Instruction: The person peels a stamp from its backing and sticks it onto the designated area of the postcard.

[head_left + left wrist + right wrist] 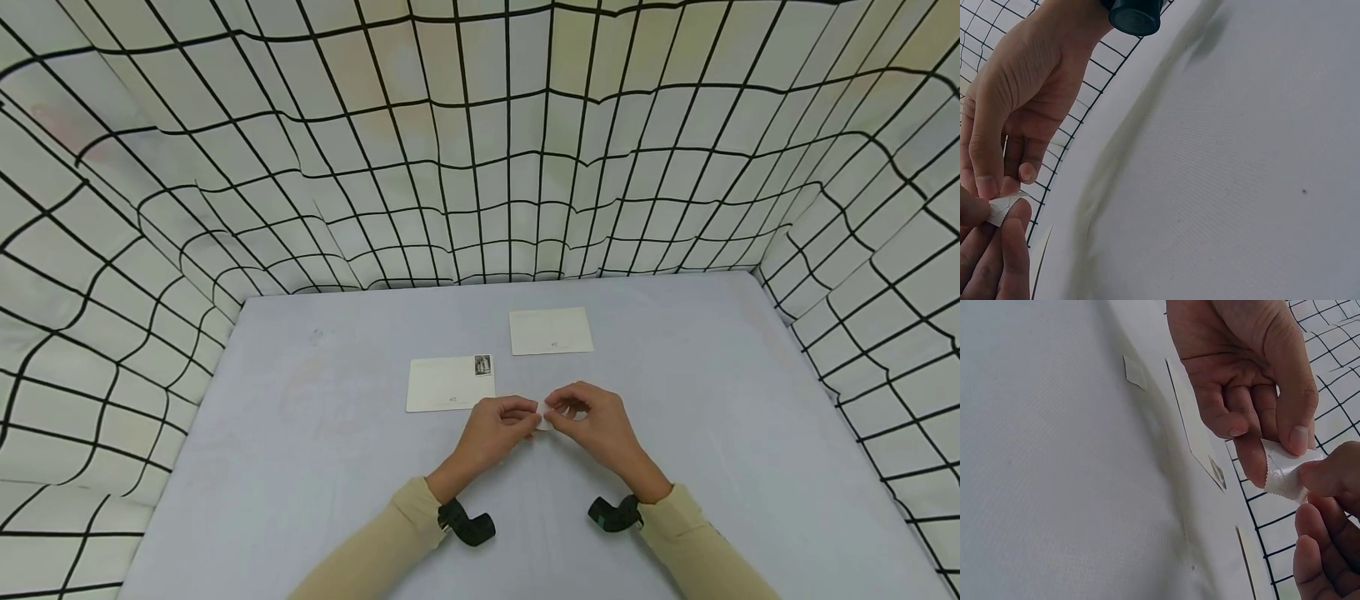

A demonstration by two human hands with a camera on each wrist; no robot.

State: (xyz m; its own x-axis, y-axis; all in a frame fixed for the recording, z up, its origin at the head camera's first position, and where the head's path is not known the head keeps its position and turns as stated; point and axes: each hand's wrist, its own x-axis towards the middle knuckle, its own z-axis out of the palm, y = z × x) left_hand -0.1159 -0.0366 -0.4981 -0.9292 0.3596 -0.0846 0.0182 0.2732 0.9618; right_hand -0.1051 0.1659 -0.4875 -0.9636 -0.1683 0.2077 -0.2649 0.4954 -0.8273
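Note:
A small white stamp [544, 421] with toothed edges is held between my two hands above the table. My left hand [491, 429] pinches one side of it between thumb and fingers. From the other side, my right hand [598, 423] pinches it with thumb and forefinger. In the right wrist view the stamp [1282, 472] looks creased and shows a white face; whatever is printed on its other face is hidden. Just beyond my left hand lies a cream postcard [442, 385] with a dark stamp [482, 365] stuck on its upper right corner.
A second cream postcard [551, 332], with no stamp on it, lies farther back. A small white paper piece [1135, 372] is on the white tabletop [315, 417] in the right wrist view. Black netting [480, 154] over white sheets stands along the back and both sides.

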